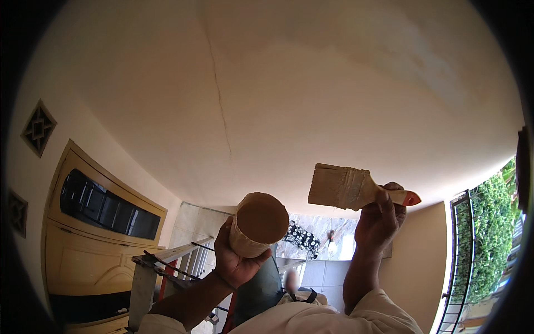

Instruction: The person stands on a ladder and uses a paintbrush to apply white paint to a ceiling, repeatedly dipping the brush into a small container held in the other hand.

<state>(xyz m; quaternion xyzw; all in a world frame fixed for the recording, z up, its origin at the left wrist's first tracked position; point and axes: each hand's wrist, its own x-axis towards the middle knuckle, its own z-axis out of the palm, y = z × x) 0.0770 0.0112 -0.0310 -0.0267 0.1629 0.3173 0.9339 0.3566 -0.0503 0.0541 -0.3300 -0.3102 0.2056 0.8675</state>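
Note:
A round paint tub (243,238), crusted with beige paint on its outside, is cupped from below by my left hand (236,264). Its mouth is open and the inside looks beige-brown; how full it is I cannot tell. My right hand (382,220) grips a wide flat paintbrush (347,186) by its handle, which ends in a red tip. The brush lies nearly level, bristles toward the left, caked with beige paint. Behind both stretches a pale wall (300,117) with a long thin crack (218,92). Whether the bristles touch the wall I cannot tell.
A stepladder (143,289) stands at the lower left, near a wooden door (92,256) with a dark glass panel. Below lie floor tiles (334,273) and a black-and-white patterned cloth (303,238). At the right are a black metal railing (457,261) and a green hedge (486,228).

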